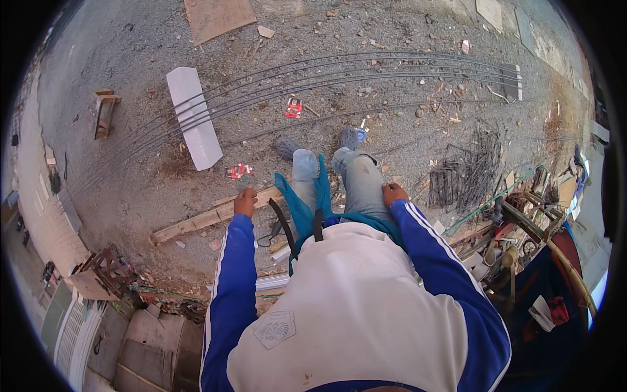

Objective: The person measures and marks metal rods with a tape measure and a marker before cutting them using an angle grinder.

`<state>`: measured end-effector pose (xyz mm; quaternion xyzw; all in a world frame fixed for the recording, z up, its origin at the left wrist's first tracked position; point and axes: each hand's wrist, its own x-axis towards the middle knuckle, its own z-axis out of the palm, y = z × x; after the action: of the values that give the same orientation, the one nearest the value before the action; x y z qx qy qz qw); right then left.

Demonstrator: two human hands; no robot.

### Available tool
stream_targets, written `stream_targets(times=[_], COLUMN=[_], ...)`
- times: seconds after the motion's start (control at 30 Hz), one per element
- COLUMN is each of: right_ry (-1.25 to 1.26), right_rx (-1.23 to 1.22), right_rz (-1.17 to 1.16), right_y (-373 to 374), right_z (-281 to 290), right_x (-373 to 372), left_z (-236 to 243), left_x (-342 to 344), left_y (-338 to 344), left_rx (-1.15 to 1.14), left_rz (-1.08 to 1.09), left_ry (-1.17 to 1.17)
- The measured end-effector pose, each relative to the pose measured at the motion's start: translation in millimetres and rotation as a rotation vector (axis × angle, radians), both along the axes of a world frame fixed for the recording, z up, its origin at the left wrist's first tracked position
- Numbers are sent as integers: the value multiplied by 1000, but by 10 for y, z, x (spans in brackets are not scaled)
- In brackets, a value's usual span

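Observation:
My left hand (245,202) hangs in front of my left side, above a wooden plank (196,223) on the gravel. Its fingers are curled together, and whatever may be in them is too small to make out. Beside my right thigh, in worn light-blue jeans (363,186), is my right hand (394,193), fingers curled in; their inside is hidden. A teal cloth (297,208) is tied round my waist, its ends hanging over my legs. Ahead of my feet, several long thin steel bars (313,76) run across a white block (194,121) and a grey block (512,83).
A tangle of thin wire or rods (467,166) lies to the right. Scrap wood and tools are piled around a bamboo pole (562,261) at lower right. A small wooden stand (104,113) is at far left; a flat board (219,18) lies ahead. Red packets (294,108) litter the gravel.

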<state>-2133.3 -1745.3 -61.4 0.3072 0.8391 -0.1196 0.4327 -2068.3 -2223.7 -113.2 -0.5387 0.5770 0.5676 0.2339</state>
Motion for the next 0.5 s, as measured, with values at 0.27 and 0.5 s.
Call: stream_targets(times=[0.27, 0.5], right_ry=[-63, -220], right_rx=[-73, 15], right_rz=[344, 544], right_y=[-787, -934], right_z=[-979, -1526], right_x=[-160, -173], left_z=[-1433, -3254], left_x=[-795, -1636], left_y=[-459, 557], left_rx=[-80, -35], left_rz=[-220, -789], left_ry=[-3, -217])
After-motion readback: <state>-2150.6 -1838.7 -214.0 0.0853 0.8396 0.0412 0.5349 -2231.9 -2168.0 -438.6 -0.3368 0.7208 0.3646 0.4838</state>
